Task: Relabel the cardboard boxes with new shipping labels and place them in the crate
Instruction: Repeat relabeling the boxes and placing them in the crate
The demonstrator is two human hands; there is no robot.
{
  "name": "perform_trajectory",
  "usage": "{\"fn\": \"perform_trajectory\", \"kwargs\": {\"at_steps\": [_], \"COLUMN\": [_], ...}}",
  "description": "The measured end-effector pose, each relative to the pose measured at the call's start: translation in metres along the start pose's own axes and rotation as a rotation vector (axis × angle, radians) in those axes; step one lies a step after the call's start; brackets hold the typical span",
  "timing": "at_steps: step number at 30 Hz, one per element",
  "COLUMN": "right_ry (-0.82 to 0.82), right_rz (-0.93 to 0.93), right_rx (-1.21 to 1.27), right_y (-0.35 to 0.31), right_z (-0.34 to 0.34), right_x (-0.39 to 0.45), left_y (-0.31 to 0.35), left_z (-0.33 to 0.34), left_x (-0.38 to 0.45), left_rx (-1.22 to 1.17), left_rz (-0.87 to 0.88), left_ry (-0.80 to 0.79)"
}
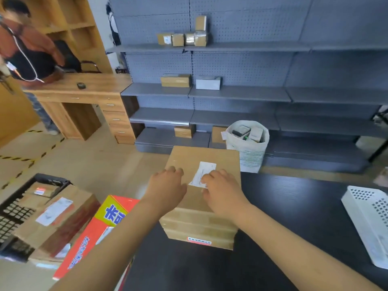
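A large cardboard box (195,156) stands on the black table (294,206) in front of me. A white shipping label (204,171) lies on its top face. My left hand (165,190) rests flat on the box top, left of the label. My right hand (222,190) covers the label's near end, its fingertips curled onto the paper; whether they pinch it is unclear. The black crate (19,208) sits on the floor at the lower left, with labelled cardboard boxes (56,219) in it.
A red and yellow carton (92,232) leans between crate and table. A white perforated tray (369,219) lies at the table's right. Grey shelves (237,93) behind hold small boxes. A white bag (249,143) stands on the floor. A person (27,53) stands by a wooden desk (84,91) at far left.
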State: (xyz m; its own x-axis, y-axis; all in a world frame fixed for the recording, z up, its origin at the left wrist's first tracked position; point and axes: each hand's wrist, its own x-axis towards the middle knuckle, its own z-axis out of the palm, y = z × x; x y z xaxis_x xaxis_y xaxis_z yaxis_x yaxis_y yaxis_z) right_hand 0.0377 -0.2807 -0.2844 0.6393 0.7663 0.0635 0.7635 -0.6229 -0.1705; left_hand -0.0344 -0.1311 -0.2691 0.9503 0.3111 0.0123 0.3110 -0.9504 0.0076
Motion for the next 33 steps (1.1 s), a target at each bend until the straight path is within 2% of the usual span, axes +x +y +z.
{"fn": "perform_trajectory", "kwargs": {"at_steps": [8,15,18,22,25,27,33], "right_ry": [0.025,0.081,0.041,-0.068,-0.102,-0.119,-0.14], "right_rz": [0.211,0.592,0.803,0.996,1.071,1.102,1.114], "right_rx": [0.056,0.203,0.327,0.632,0.781,0.855,0.893], "right_y": [0.029,0.044,0.049,0.053,0.054,0.054,0.054], "right_z": [0.005,0.011,0.013,0.018,0.017,0.016,0.016], "right_x": [0.031,0.032,0.036,0.037,0.035,0.033,0.03], "left_y": [-0.045,-0.078,-0.089,-0.097,-0.093,-0.087,-0.082], "left_z": [0.018,0.037,0.043,0.049,0.049,0.049,0.048], "left_x": [0.045,0.075,0.081,0.083,0.082,0.081,0.081], "left_rx": [-0.163,-0.49,-0.572,-0.758,-0.98,-1.043,-1.061], "left_rz": [-0.08,-0.244,-0.327,-0.394,-0.481,-0.514,-0.46], "left_ry": [-0.037,-0.117,-0.173,-0.291,-0.445,-0.521,-0.503]}}
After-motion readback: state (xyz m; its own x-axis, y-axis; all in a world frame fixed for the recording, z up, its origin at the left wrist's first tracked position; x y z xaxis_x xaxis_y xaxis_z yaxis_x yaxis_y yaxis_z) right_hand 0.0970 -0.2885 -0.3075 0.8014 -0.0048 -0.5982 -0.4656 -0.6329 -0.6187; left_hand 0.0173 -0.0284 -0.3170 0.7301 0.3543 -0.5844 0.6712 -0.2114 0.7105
